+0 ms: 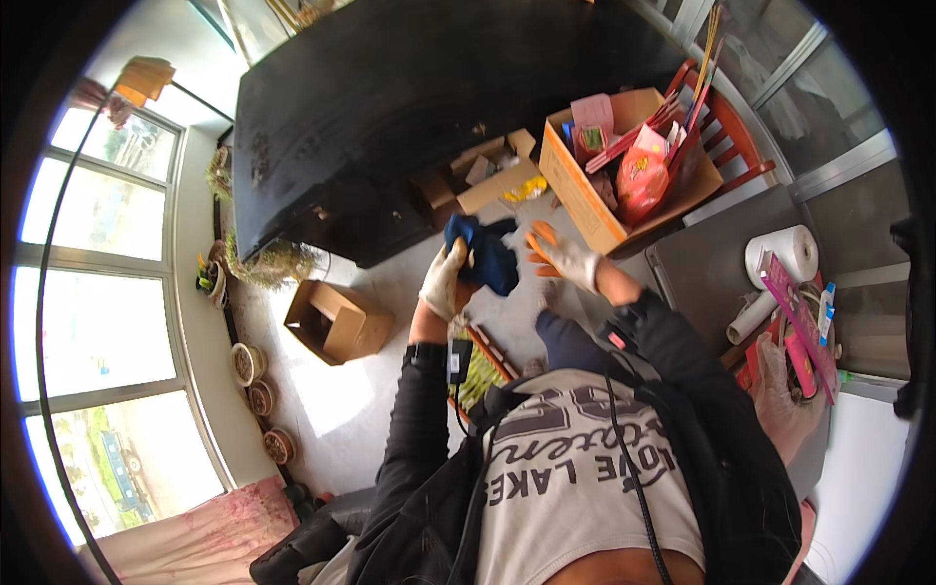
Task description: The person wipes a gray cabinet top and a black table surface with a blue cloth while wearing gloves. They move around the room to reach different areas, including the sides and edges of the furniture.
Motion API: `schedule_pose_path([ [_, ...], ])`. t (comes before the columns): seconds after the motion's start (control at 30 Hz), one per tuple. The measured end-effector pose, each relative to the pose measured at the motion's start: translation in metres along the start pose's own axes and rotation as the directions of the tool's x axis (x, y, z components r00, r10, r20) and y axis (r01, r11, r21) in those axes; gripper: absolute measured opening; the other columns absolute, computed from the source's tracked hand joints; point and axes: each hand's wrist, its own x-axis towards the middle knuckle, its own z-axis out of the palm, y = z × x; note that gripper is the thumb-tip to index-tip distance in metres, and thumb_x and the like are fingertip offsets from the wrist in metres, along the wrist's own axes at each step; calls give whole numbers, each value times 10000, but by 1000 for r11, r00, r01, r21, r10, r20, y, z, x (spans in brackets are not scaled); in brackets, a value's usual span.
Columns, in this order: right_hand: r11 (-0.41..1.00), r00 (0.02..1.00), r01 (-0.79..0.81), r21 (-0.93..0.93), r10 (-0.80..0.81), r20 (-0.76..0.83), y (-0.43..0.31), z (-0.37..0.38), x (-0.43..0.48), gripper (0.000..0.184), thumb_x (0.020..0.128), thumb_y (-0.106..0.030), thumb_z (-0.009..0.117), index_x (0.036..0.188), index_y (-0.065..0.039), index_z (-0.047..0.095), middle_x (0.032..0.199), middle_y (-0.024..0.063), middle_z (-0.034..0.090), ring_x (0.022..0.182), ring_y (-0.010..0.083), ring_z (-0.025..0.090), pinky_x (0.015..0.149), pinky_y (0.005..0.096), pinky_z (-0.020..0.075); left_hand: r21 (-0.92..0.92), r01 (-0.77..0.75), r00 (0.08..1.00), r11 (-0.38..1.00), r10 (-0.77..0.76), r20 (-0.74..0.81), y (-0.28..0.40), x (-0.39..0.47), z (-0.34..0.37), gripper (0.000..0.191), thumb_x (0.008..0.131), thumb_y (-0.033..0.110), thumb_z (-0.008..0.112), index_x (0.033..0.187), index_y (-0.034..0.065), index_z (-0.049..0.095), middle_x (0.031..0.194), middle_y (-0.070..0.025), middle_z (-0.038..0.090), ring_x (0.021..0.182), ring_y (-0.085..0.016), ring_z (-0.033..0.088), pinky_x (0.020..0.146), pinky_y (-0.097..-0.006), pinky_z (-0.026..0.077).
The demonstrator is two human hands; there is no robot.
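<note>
My left hand, in a white work glove, grips a crumpled dark blue cloth in front of my body. To its right, my right hand wears a white glove with orange-coated fingers. Its fingers are spread, and it stands apart from the cloth with nothing in it. Beyond both hands is a large black cabinet with a broad, dull top. An opened cardboard box with mixed contents stands against the cabinet's front, a yellow plastic wrapper beside it.
A large carton holds a red plastic bag and long sticks, near a red wooden chair. On the grey surface at right lies a white plastic roll. Another cardboard box and flower pots stand on the floor at left.
</note>
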Motion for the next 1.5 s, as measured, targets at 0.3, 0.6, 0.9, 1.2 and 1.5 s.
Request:
schedule_pose_path([
  [0.3,881,973,-193,433,113,203,-34,6,104,565,991,-375,726,1448,-79,578,1223,104,723,1079,204,719,948,386,594,212,127,986,969,-101,-130,40,77,-1,595,1026,485,652,1453,92,521,1281,-63,679,1163,-199,661,980,-397,565],
  [0.6,961,975,-27,277,86,-203,-109,-91,205,464,880,-184,816,1322,-145,679,1070,38,725,925,123,656,835,298,506,130,179,813,975,-72,-578,93,124,-99,527,1083,394,583,1528,127,490,1376,-127,650,1184,-255,653,993,-401,548],
  [0.9,782,338,239,-576,-623,-706,-228,-222,296,363,888,-247,803,1210,-96,730,1052,118,773,950,228,752,867,344,575,244,-247,239,938,303,-922,179,57,-199,339,1029,360,662,1234,92,641,974,-64,705,709,-151,641,570,-250,562],
  [1.2,161,681,21,-987,-725,-104,-169,-120,369,281,869,-367,676,1076,-202,771,1040,55,703,1054,293,654,930,489,504,720,389,187,575,716,-672,255,156,-267,433,999,333,708,1349,80,673,1194,-110,760,1097,-255,706,1019,-334,505],
  [1.5,103,721,-189,-977,-660,-209,-197,-168,402,486,905,-464,665,1356,-283,665,1457,95,553,1376,375,473,1084,616,407,428,874,478,-229,558,-678,309,211,-251,1050,846,682,710,1628,107,308,1654,-230,332,1512,-503,284,1237,-516,319],
])
